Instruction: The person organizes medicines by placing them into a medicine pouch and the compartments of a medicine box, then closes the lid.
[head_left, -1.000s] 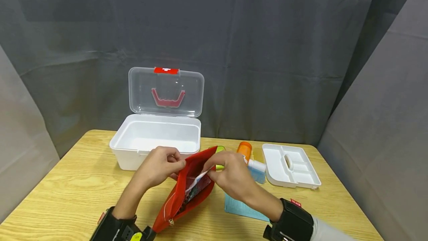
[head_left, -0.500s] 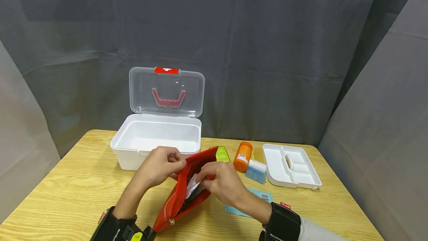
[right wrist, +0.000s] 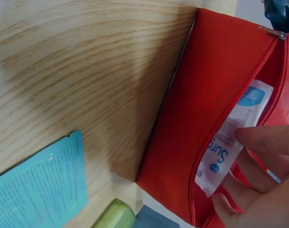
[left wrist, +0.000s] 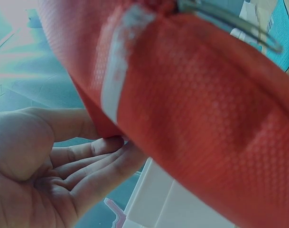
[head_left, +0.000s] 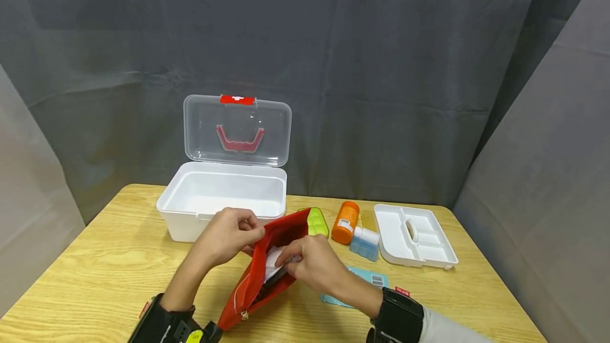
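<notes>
Pouch (head_left: 238,300): red, zipper undone, mouth gaping; held aslant in front of the white box (head_left: 183,226); placement much as a second ago.
White packet (right wrist: 225,142): blue print, partly legible as "Surg"; located within the pouch mouth, lower and farther in than a second ago, when it stood nearer the rim.
Right hand (head_left: 314,261): shifted down and inward with the packet, leaving the orange bottle (head_left: 345,221) in full sight; one fingertip on the printed face, others curled at the edge, some tips hidden; judged a pinch on the packet.
Left hand (head_left: 227,237): rim of the pouch pinched between thumb and fingers; place unchanged.
Bearing on the work: packet sits largely between the pouch walls but appears not let go; the left hand's hold keeps the mouth spread, and a slack rim would probably crowd the right fingers.
Clear lid (head_left: 238,115): raised behind the white box; unchanged.
Green case (head_left: 316,222): on the table (head_left: 119,263), partly behind the pouch.
Blue-and-white container (head_left: 364,247): just beside the orange bottle, untouched.
Compartment tray (head_left: 433,232): white, at the right; untouched.
Teal packet (right wrist: 35,190): flat on the table, apart from the pouch; more exposed than a second ago.
</notes>
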`<state>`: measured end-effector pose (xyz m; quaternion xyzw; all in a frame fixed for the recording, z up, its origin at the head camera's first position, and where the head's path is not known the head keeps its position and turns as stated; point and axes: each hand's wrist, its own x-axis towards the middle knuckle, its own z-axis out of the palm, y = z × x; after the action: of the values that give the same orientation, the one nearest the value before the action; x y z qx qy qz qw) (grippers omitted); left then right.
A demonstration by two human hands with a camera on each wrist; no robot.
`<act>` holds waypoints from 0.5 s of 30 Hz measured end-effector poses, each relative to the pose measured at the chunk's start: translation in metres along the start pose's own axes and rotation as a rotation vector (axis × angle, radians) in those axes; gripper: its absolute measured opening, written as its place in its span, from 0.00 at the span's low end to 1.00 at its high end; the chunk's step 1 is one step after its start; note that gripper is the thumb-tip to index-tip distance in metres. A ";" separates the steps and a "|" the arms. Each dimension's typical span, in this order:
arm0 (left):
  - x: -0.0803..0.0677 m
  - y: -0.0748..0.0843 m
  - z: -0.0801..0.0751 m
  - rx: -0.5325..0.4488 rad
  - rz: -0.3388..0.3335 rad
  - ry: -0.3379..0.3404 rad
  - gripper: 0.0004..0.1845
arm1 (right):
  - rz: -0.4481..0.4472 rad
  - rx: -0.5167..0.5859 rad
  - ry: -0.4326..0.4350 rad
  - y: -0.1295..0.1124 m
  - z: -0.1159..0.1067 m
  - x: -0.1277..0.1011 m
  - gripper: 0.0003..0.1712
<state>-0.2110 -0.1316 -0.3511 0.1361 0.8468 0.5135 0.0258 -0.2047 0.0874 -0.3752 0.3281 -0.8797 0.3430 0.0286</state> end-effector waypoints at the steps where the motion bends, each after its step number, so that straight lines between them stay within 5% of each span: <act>1: 0.000 0.000 0.000 -0.001 -0.001 0.000 0.07 | 0.004 0.003 -0.008 0.000 0.001 0.000 0.16; 15: 0.000 0.000 0.001 0.004 -0.007 -0.002 0.07 | 0.035 -0.005 -0.051 0.003 0.011 0.003 0.17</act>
<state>-0.2113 -0.1308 -0.3510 0.1334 0.8482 0.5118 0.0281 -0.2068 0.0812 -0.3845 0.3213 -0.8866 0.3327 0.0012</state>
